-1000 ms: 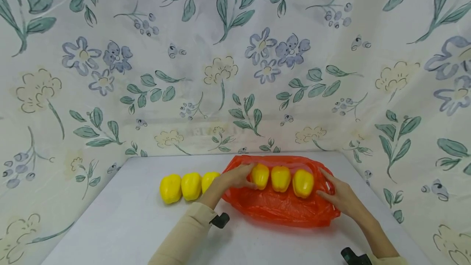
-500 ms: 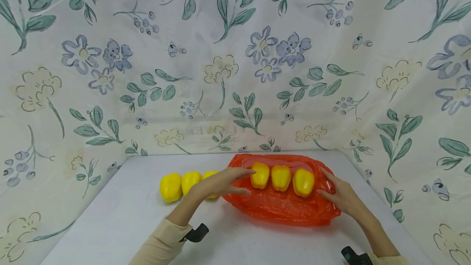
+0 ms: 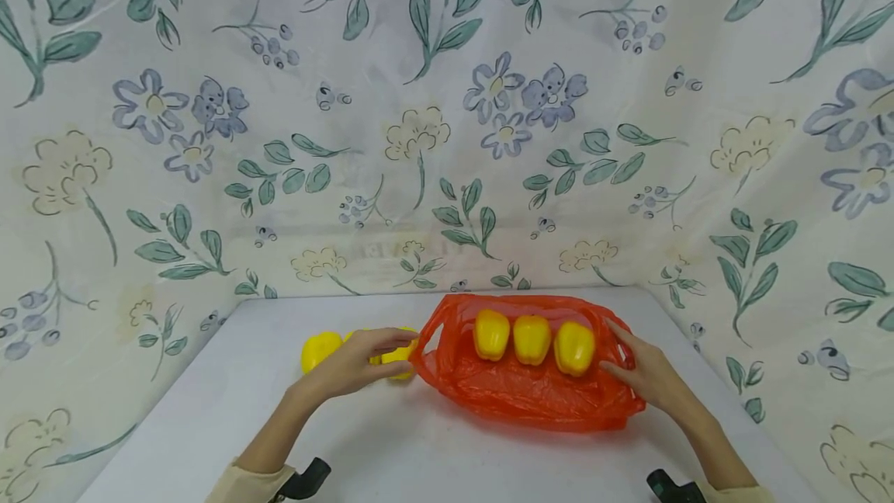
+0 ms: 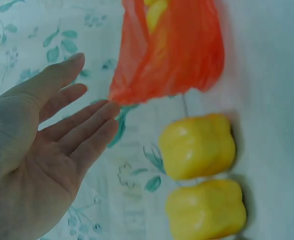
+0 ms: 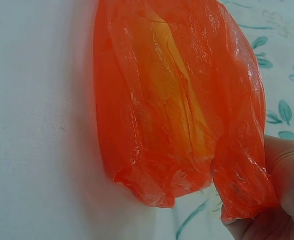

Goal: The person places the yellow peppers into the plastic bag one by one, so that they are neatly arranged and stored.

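A red plastic bag (image 3: 538,402) lies spread on the table, its mouth facing up and showing three yellow bell peppers (image 3: 532,340) in a row inside. My right hand (image 3: 656,375) holds the bag's right edge; in the right wrist view the thumb and fingers (image 5: 286,187) have a gathered corner of the red film between them. Past the bag's left end, my left hand (image 3: 349,363) hovers with fingers extended and nothing in them. Behind it are yellow peppers (image 3: 320,349) on the table, partly covered by the hand; two peppers (image 4: 199,145) show in the left wrist view.
The white table (image 3: 482,464) runs back to a hanging floral cloth (image 3: 419,177). A loop-shaped opening in the bag's left handle (image 3: 424,348) faces the left hand.
My left hand has drawn back leftward from the leftmost pepper in the bag, out of the bag to beside the loose peppers. The right hand has stayed at the bag's right edge.
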Demonstrator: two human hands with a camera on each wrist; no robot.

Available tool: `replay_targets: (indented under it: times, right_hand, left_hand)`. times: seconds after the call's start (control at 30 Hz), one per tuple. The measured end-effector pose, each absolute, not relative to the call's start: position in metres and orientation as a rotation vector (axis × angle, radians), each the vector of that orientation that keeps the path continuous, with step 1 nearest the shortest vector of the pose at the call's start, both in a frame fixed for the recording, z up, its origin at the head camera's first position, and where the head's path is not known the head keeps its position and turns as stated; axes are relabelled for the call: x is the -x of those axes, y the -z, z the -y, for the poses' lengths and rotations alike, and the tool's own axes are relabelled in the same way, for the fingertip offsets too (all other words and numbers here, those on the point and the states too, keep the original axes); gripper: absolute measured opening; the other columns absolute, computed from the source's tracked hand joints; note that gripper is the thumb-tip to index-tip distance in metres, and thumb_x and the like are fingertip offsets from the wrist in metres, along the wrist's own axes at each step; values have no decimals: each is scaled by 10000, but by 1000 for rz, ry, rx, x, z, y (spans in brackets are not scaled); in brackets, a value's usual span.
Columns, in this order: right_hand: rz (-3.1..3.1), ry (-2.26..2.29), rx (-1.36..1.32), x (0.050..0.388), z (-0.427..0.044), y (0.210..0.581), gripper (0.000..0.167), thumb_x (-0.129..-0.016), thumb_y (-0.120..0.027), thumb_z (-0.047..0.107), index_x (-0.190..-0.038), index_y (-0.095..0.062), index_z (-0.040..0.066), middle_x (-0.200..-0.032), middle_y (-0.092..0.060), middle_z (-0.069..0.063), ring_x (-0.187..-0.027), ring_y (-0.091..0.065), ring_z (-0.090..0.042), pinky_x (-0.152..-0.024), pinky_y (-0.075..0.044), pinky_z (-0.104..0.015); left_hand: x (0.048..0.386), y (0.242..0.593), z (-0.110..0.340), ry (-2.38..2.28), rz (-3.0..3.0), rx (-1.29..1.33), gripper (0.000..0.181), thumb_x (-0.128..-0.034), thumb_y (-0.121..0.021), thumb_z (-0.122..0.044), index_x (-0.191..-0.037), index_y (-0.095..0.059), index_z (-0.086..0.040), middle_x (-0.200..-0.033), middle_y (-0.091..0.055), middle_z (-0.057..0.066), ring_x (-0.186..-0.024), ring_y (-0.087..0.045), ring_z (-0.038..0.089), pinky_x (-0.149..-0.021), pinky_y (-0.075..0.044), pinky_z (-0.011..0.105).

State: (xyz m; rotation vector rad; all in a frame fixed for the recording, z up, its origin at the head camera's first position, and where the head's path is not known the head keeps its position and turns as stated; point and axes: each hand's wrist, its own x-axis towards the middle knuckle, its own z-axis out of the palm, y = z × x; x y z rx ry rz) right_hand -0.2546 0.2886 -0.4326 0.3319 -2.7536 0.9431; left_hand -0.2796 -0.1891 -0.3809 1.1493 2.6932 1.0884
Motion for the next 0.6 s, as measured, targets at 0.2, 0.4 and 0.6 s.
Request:
replay_targets:
  times: [0.2, 0.4, 0.6]
  right_hand:
    - [2731, -927, -348, 254, -287, 433, 745, -872, -735, 177, -1489, -358, 1, -1378, -510, -318, -1133, -586, -445, -768, -608, -394]
    - [2743, -919, -329, 255, -287, 434, 741, -873, -732, 169, -1490, -357, 0, -1375, -510, -322, -1137, -585, -454, -758, -610, -382]
    - [2745, -900, -331, 256, -288, 436, 748, -869, -740, 184, -1488, -362, 4, -1355, -529, -318, -1073, -609, -399, -752, -611, -382]
  left_hand:
    - [277, 387, 223, -1094, -2847, -1062, 428, -909, -698, -310, -1292, -615, -138, -1312, -640, 120, -1193, -630, 273, -962, -536, 409]
    - [276, 392, 246, -1115, -2995, -1011, 416, -864, -752, -271, -1241, -640, -136, -1263, -666, 82, -1170, -638, 261, -949, -539, 396]
    - [279, 400, 264, -1007, -3145, -943, 484, -807, -812, -215, -1250, -630, -144, -1295, -627, 80, -1215, -590, 322, -963, -518, 509]
